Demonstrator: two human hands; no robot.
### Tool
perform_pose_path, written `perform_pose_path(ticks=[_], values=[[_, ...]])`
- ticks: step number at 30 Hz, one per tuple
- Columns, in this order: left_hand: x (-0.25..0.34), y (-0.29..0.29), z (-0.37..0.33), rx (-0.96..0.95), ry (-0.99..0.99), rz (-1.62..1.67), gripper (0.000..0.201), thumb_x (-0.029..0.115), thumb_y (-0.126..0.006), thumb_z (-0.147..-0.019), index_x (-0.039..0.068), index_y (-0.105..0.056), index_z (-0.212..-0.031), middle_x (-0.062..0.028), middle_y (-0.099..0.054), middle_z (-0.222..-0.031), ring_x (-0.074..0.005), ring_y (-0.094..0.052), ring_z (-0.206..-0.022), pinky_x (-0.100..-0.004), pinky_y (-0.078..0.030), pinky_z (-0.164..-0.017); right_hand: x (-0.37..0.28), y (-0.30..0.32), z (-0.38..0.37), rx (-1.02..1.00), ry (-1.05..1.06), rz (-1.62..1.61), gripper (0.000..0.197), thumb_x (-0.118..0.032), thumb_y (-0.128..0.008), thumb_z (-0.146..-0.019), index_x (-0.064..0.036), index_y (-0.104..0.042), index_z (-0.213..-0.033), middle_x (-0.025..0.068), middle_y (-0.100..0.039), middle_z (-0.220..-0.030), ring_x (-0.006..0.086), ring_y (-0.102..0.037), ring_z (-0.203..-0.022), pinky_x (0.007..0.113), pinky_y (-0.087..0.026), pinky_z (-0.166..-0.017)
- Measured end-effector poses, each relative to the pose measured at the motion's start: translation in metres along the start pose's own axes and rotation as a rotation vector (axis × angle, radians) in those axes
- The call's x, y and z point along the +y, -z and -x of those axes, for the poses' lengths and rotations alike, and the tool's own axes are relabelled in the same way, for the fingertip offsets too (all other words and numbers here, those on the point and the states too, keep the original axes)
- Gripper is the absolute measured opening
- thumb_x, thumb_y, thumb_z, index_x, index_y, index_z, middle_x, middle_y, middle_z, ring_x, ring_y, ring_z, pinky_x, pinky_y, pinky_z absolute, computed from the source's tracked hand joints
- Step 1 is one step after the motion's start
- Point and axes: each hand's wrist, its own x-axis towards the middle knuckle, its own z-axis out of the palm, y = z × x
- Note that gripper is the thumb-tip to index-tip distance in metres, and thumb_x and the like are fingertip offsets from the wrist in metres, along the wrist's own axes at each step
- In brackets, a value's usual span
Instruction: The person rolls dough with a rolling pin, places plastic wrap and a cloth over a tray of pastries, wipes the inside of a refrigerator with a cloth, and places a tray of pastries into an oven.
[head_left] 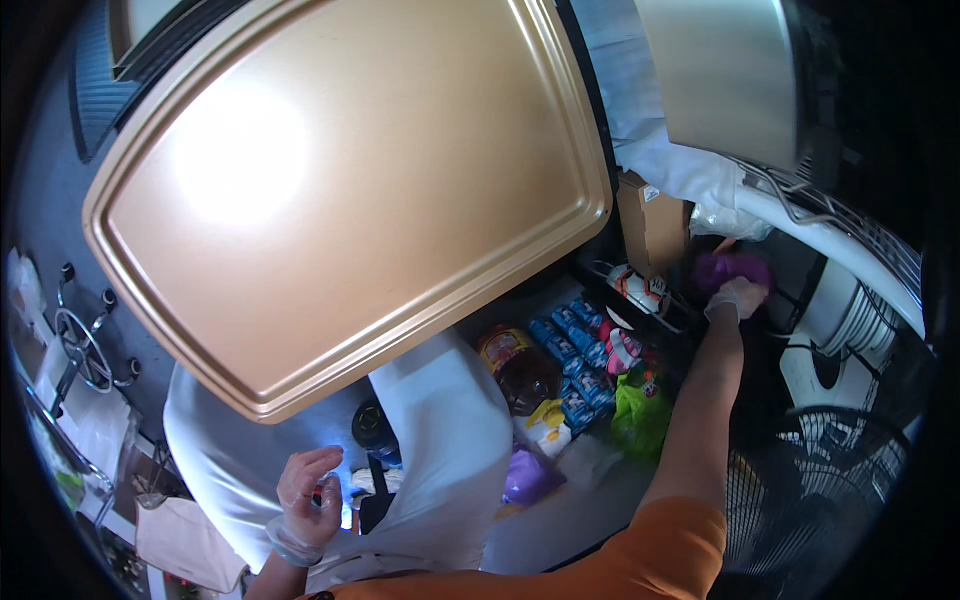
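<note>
My right hand (740, 297), in a clear thin glove, reaches far out to the right, its fingers closed on a purple bag-like bundle (722, 270). The bundle is crumpled and slightly blurred, and the fingertips are partly hidden against it. Beside it stand a brown cardboard box (655, 222) and a white, black and orange ball (640, 287). At the lower left my left hand (305, 505), also gloved, is raised with thumb and fingers bent and apart, holding nothing. Next to it hangs a white cloth (440, 440); a dark round-topped container (373, 425) lies just beyond.
A large gold-coloured panel (350, 200) with a raised rim fills the upper middle. Below it lie a bottle of dark drink (520, 370), several blue packages (583, 360), a green bag (640, 410) and a purple bag (530, 475). A mesh fan guard (820, 500) stands lower right.
</note>
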Motion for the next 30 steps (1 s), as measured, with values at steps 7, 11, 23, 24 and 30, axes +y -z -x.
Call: perform_pose_path(ticks=[7, 11, 23, 24, 30], values=[[0.028, 0.092, 0.060, 0.073, -0.025, 0.023, 0.025, -0.007, -0.051, -0.074, 0.000, -0.057, -0.097, -0.0181, -0.062, -0.096, -0.0296, -0.059, -0.086, -0.0351, -0.047, -0.074, -0.070, 0.145, 0.139, -0.041, -0.179, -0.429, 0.036, -0.022, -0.057, -0.083, 0.0023, -0.049, -0.109, 0.0230, -0.061, -0.099, 0.0379, -0.061, -0.092, 0.044, -0.049, -0.081], [0.065, 0.156, 0.105, 0.118, -0.094, 0.055, 0.022, -0.006, -0.052, -0.076, -0.001, -0.058, -0.096, -0.0174, -0.062, -0.097, -0.0297, -0.059, -0.086, -0.0353, -0.047, -0.075, -0.065, 0.210, 0.215, -0.124, -0.097, -0.509, 0.034, -0.020, -0.053, -0.084, 0.0063, -0.048, -0.106, 0.0274, -0.059, -0.098, 0.0397, -0.061, -0.089, 0.045, -0.049, -0.077], [0.166, 0.316, 0.216, 0.193, -0.418, -0.149, 0.022, 0.001, -0.056, -0.077, 0.001, -0.059, -0.099, -0.0145, -0.061, -0.100, -0.0309, -0.059, -0.093, -0.0367, -0.045, -0.083, 0.119, 0.474, 0.403, -0.913, -0.555, -1.167, 0.027, -0.017, -0.056, -0.083, 0.0025, -0.059, -0.101, 0.0092, -0.063, -0.096, 0.0199, -0.060, -0.088, 0.032, -0.047, -0.075], [0.170, 0.321, 0.222, 0.187, -0.446, -0.168, 0.022, 0.002, -0.057, -0.077, 0.002, -0.059, -0.099, -0.0142, -0.061, -0.100, -0.0306, -0.058, -0.094, -0.0368, -0.044, -0.084, 0.139, 0.500, 0.411, -0.971, -0.388, -1.315, 0.026, -0.016, -0.056, -0.083, 0.0017, -0.059, -0.102, 0.0091, -0.063, -0.097, 0.0198, -0.060, -0.088, 0.032, -0.047, -0.077], [0.168, 0.324, 0.254, 0.238, -0.579, -0.395, 0.021, 0.006, -0.062, -0.075, 0.004, -0.061, -0.097, -0.0112, -0.061, -0.092, -0.0298, -0.058, -0.090, -0.0372, -0.045, -0.083, 0.200, 0.619, 0.447, -1.533, 0.026, -1.814, 0.025, -0.017, -0.048, -0.090, 0.0003, -0.057, -0.107, 0.0089, -0.062, -0.103, 0.0189, -0.061, -0.093, 0.032, -0.047, -0.085]])
